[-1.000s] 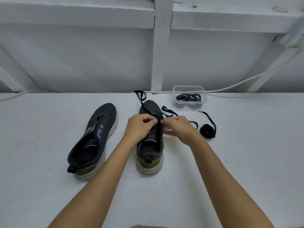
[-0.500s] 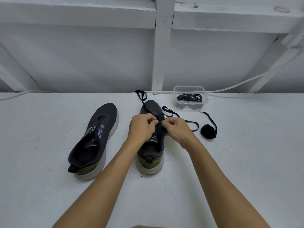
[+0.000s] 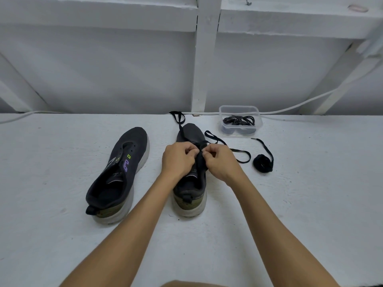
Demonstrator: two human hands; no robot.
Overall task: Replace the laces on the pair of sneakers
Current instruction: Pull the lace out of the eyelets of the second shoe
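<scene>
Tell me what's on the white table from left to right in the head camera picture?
Unlaced sneaker → left hand → sneaker being laced → right hand → loose end of its lace → rolled-up black lace. The clear box of laces sits farther back, so I left it out.

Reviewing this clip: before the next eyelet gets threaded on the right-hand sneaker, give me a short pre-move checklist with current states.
1. Both hands at the eyelets: left hand and right hand pinch there: ok.
2. Right-hand sneaker flat on the table: ok.
3. Lace tails untangled, trailing past the toe and to the right: ok.
4. Lace tip in the eyelet: hidden by fingers, cannot tell.
5. Coiled lace for the unlaced left-hand sneaker: ok.
</scene>
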